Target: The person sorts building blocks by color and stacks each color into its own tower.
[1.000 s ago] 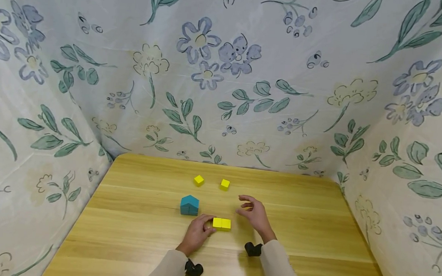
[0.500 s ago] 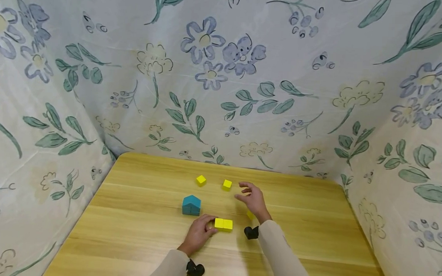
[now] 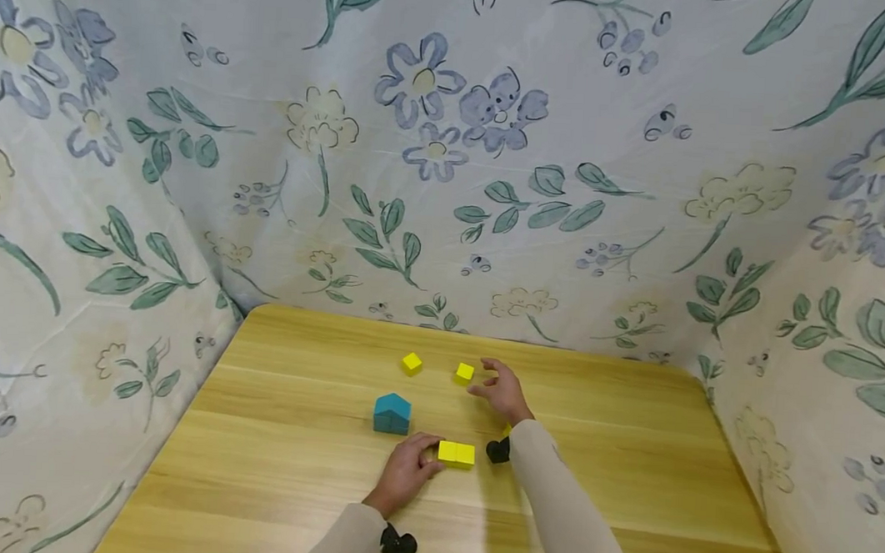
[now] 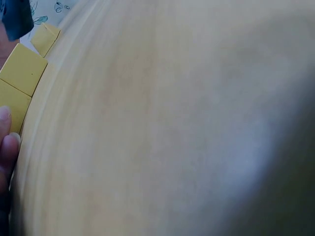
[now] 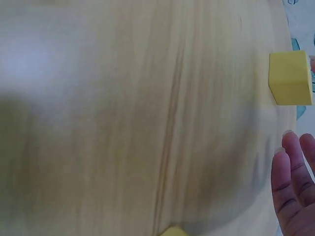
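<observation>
Two yellow blocks point(image 3: 456, 455) lie end to end on the wooden table, their joint showing in the head view. My left hand point(image 3: 406, 472) pinches the left one between thumb and fingers; in the left wrist view the fingertips point(image 4: 5, 118) lie on that block point(image 4: 15, 103). Over the far part of the table, my right hand point(image 3: 501, 394) has its fingers spread and holds nothing. A yellow cube point(image 3: 464, 374) sits just left of it, apart from the fingers. The right wrist view shows this cube point(image 5: 290, 78) beyond the fingers point(image 5: 283, 179).
A blue house-shaped stack point(image 3: 393, 414) stands left of the paired blocks. Another yellow cube point(image 3: 411, 364) is farther back. My right arm mostly hides one more yellow block point(image 3: 508, 430). Floral cloth point(image 3: 445, 226) walls surround the wooden table point(image 3: 290, 469) at the back and sides.
My right hand has moved forward, from right of the paired blocks to beside the far yellow cube. My left hand keeps its hold. The head view has shifted slightly.
</observation>
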Demonstrator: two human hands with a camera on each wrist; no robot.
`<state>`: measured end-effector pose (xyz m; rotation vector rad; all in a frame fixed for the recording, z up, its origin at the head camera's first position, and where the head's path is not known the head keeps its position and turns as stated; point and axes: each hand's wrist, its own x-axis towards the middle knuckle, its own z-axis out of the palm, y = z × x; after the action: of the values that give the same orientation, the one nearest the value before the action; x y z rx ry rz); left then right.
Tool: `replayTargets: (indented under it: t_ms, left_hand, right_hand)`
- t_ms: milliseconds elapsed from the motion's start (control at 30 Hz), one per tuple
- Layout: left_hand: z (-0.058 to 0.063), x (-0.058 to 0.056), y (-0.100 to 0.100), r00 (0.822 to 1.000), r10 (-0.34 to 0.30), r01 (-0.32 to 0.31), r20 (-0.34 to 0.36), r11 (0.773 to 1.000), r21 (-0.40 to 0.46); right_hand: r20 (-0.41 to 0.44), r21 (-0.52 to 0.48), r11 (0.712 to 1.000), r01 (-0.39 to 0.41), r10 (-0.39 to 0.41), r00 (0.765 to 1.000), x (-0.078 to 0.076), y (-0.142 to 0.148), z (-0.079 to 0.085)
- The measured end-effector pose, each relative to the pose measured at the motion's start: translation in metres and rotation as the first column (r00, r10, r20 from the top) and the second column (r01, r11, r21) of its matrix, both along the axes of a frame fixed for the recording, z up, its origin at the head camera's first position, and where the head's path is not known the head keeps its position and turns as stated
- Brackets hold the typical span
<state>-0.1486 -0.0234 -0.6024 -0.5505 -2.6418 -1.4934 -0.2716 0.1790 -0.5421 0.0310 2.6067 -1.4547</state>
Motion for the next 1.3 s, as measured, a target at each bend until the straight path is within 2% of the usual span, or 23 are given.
replayTargets:
  t_ms: [233,400,933,1300]
  left_hand:
    - [-0.003,0.003,0.005,0.999,-0.010,0.010,0.038,1.000,0.006]
    - [-0.003,0.002,0.006,0.999,0.005,-0.005,0.036,1.000,-0.003]
    - [-0.001,0.000,0.004,1.000,0.003,-0.003,0.013,1.000,0.000]
    - [-0.002,-0.002,0.000,1.000,0.001,-0.001,-0.013,1.000,-0.011]
  right_hand:
    - [0.062,-0.009,1.000,0.024,-0.023,0.998,-0.007,-0.001,-0.010]
    - [0.043,-0.030,0.999,0.029,-0.028,0.999,-0.012,-0.004,-0.014]
    - [-0.005,0.007,0.999,0.053,-0.053,0.999,-0.021,-0.013,-0.023]
    - [0.049,-0.015,0.998,0.062,-0.061,0.997,-0.024,-0.017,-0.023]
